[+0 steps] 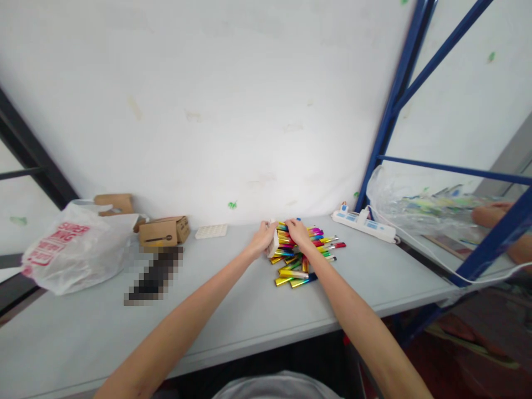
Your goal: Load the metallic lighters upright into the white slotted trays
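A pile of shiny lighters (292,274) in yellow, red, blue and purple lies on the grey table. My left hand (262,238) is closed around the side of a white tray (272,247), which stands tilted with its face toward the pile. Rows of lighters stick out from that tray to the right. My right hand (296,230) reaches over the upper part of the pile, its fingers curled down onto a lighter close to the tray. Its fingertips are small and partly hidden among the lighters.
A second white tray (211,231) with a grid of holes lies near the wall. To the left are a small cardboard box (160,234), a blurred dark object (155,275) and a white plastic bag (83,249). A power strip (366,225) lies beside the blue frame (384,122); another person's arm (521,241) shows beyond it.
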Tool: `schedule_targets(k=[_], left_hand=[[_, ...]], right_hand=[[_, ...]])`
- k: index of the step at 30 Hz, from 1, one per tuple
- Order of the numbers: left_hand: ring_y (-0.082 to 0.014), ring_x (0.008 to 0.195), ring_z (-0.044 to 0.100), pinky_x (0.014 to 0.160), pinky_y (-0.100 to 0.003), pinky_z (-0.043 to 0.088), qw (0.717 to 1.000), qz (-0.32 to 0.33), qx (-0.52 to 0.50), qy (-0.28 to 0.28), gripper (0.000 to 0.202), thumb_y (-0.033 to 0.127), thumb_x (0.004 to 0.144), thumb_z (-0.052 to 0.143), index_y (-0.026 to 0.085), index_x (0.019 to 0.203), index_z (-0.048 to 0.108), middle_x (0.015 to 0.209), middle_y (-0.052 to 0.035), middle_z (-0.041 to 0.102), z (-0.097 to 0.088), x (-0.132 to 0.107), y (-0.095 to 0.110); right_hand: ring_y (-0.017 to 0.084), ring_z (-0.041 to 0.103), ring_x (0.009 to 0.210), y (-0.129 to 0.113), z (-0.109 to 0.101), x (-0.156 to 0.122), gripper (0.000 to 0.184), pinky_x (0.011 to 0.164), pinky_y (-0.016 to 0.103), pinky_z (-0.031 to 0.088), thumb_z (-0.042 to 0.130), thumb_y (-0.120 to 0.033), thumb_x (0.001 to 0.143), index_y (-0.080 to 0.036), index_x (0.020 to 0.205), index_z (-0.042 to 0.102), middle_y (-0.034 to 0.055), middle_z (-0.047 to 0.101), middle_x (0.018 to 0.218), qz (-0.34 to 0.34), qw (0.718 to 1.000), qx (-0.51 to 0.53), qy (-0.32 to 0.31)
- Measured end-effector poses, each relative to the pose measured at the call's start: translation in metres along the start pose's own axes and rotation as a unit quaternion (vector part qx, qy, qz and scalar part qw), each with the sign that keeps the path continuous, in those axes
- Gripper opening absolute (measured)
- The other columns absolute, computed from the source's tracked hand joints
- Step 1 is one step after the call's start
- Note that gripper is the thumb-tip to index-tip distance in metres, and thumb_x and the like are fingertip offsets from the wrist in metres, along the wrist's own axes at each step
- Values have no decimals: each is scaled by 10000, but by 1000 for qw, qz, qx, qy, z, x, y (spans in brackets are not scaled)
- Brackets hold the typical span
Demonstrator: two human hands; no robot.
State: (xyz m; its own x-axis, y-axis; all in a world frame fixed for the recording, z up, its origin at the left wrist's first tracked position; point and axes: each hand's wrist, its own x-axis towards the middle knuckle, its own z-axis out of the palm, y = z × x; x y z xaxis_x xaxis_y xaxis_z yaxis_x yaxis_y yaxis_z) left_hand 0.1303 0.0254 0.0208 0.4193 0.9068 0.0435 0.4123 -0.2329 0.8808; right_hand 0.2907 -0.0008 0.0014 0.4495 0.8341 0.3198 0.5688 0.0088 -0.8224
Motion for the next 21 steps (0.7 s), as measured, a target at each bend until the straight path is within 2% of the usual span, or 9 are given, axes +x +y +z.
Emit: schedule_targets(k=[5, 10, 16, 19, 21], left_hand=[[-321, 924, 737, 567, -316, 551, 996, -64, 56, 9, 482, 627, 966, 417, 231, 1225, 508, 1133, -146, 729, -2, 0, 10], [-323, 833, 755, 496, -315, 550, 993, -82, 85, -5, 467, 591, 975, 409, 219, 1245, 491, 1170, -173, 725, -6, 0, 18], [-302, 873, 761, 492, -290, 581, 989, -103, 99, -26, 463, 515, 897, 583, 213, 1229, 470, 1257, -174, 700, -16, 3, 20], [-302, 874, 758, 499, -295, 596, 987, -111, 105, -42, 512, 498, 840, 672, 201, 1202, 464, 1248, -182, 695, -18, 7, 22], [-304, 874, 756, 500, -298, 600, 986, -111, 114, -53, 513, 485, 831, 679, 199, 1197, 461, 1244, -184, 691, -18, 10, 22]], right_hand=[[212, 670, 873, 6, -4, 0, 385, 811, 293, 463, 465, -406, 1005, -173, 872, 741, 80, 769, 934, -3, 1000, -17, 2], [192, 664, 826, 6, -9, -2, 379, 765, 262, 441, 499, -425, 1013, -165, 879, 741, 65, 762, 892, -5, 999, -46, 5], [203, 666, 846, 5, -16, -3, 381, 781, 273, 435, 486, -405, 1026, -163, 895, 748, 72, 760, 898, -3, 997, -74, 18], [207, 671, 844, 6, -22, -2, 405, 784, 273, 439, 491, -448, 1026, -170, 893, 753, 67, 762, 884, -5, 996, -87, 15], [204, 678, 863, 7, -25, -3, 426, 795, 267, 440, 489, -487, 1027, -177, 920, 762, 65, 772, 914, -30, 995, -96, 5]])
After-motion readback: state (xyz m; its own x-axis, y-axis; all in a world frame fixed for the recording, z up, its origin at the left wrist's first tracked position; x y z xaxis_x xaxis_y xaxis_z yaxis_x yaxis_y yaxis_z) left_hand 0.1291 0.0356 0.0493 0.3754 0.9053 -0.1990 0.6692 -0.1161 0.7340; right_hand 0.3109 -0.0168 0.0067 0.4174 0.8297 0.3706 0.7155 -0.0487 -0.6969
